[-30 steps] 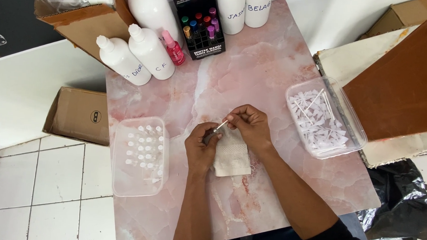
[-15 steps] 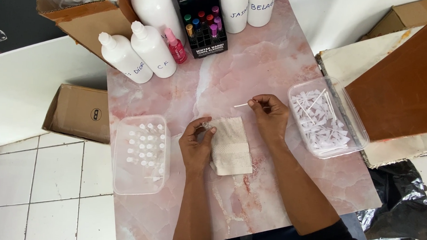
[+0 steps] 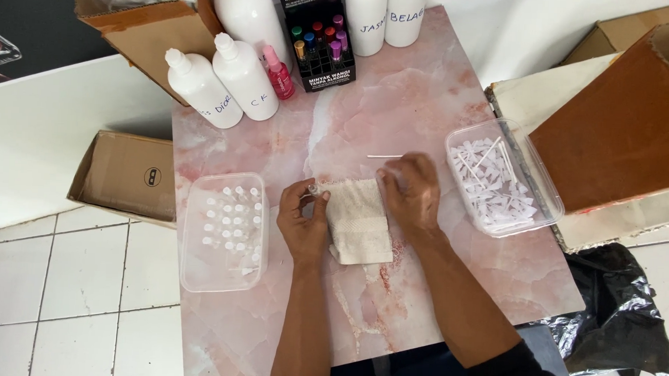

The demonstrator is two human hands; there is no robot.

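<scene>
Left hand (image 3: 303,228) at the left edge of a folded beige cloth (image 3: 359,220), grip pinching a small clear vial (image 3: 316,189) between thumb and fingertips, just above the cloth's upper left corner. Right hand (image 3: 411,192) on the cloth's upper right corner, grip pinching a thin white stick (image 3: 384,156) that points left, level over the pink marbled surface (image 3: 397,101). Vial and stick apart, not touching. Cloth flat on the surface between both hands, near the middle. To the left, clear plastic tub (image 3: 191,268) holding rows of small capped vials, upright. To the right, second clear tub (image 3: 549,206) with loose white plastic pieces, partly over the surface edge. At the far edge: two white squeeze bottles (image 3: 223,84), a small pink spray bottle (image 3: 278,72), a black display box of coloured roll-on bottles (image 3: 321,43), further white bottles (image 3: 385,19) behind. Cardboard boxes on the floor and at both sides.
</scene>
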